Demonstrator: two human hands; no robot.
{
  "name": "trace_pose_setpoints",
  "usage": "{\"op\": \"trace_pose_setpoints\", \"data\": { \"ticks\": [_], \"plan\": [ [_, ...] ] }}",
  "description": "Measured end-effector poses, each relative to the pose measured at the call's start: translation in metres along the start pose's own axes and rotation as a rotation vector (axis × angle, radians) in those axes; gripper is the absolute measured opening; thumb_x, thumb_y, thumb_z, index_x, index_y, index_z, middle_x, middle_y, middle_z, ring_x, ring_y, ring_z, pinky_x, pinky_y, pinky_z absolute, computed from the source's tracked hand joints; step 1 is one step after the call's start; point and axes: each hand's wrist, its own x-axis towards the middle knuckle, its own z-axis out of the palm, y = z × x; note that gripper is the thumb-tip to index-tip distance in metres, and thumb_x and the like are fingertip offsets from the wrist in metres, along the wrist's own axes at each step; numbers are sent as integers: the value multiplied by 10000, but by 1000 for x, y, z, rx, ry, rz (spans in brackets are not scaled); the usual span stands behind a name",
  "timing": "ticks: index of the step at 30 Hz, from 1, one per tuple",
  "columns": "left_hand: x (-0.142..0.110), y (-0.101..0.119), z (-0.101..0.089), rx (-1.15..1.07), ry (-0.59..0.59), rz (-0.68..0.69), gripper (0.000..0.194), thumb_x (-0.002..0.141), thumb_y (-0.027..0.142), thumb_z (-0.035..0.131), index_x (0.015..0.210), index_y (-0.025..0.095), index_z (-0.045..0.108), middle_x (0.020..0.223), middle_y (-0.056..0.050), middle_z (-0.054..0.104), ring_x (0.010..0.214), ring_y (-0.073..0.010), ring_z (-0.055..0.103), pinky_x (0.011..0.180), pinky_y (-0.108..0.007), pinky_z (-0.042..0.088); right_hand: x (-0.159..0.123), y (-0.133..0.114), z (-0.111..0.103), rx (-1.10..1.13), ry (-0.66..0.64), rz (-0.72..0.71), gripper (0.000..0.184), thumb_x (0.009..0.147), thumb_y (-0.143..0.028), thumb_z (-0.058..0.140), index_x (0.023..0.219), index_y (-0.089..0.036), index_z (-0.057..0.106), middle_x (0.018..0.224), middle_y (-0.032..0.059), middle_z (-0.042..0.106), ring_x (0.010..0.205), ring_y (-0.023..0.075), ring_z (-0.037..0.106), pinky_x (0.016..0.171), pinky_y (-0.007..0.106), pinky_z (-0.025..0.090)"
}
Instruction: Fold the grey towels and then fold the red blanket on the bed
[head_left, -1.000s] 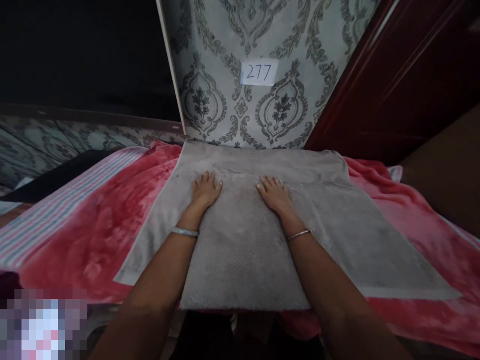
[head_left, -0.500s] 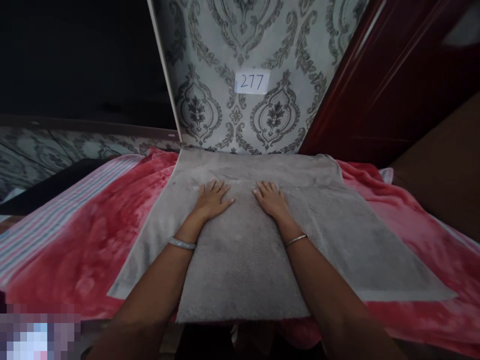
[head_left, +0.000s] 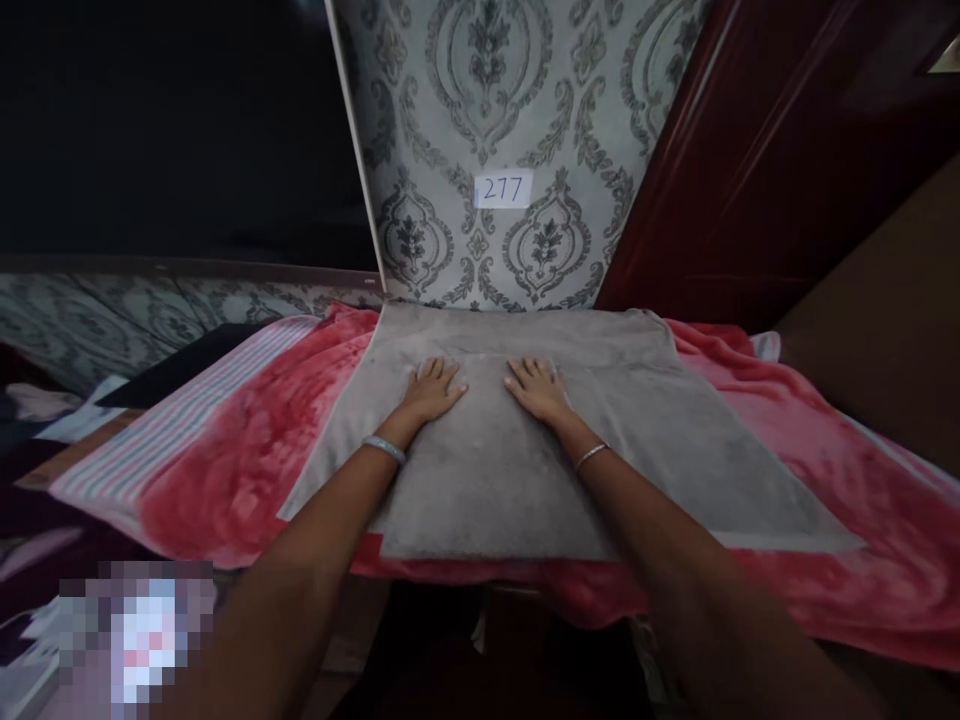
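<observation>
Left hand (head_left: 433,390) flat, fingers spread, on folded grey terry towel (head_left: 675,450) | my right hand (head_left: 536,390) same, near left | towel over red plush blanket (head_left: 240,460)

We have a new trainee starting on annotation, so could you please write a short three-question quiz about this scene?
1. True or false: both hands lie flat, palms down, on the grey towel.
2. What lies directly under the towel? A) red fleece blanket B) bare wood C) white sheet
3. What number is written on the paper label on the patterned wall?

Key
1. True: the left hand and the right hand rest open on it, side by side, grasping nothing.
2. A: the red fleece blanket shows around the towel's edges.
3. 277.
</observation>
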Motion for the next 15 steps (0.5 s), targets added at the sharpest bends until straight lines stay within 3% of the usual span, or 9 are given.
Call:
{"op": "trace_pose_setpoints", "data": {
  "ticks": [4,6,8,15],
  "plan": [
    [-58,11,0,-39,-57,187,702,964,606,424,1586,297,318,1690,-81,191,1561,-323,135,1235,-581,125,-54,-5,7,-11,-98,-267,612,1042,-525,343,1612,-323,245,1694,55,111,1550,314,101,1210,591,171],
    [-90,13,3,-76,-90,297,662,968,588,440,1576,350,327,1690,-32,198,1567,-307,110,1242,-579,102,-84,-3,12,-15,-126,-335,623,1030,-552,367,1607,-355,245,1695,31,95,1552,321,78,1211,595,165],
    [-113,11,6,-105,-95,308,621,982,553,437,1568,368,340,1687,-9,214,1570,-292,95,1247,-573,96,-112,3,15,-12,-130,-369,603,1030,-546,365,1600,-384,252,1694,1,99,1554,312,64,1216,588,165],
    [-139,-6,17,-143,-29,224,595,1011,465,397,1580,300,333,1704,-18,139,1574,-266,38,1257,-503,146,-173,22,25,-8,-48,-336,571,1042,-457,335,1600,-358,268,1680,-13,167,1549,287,122,1224,572,168]
  ]
}}
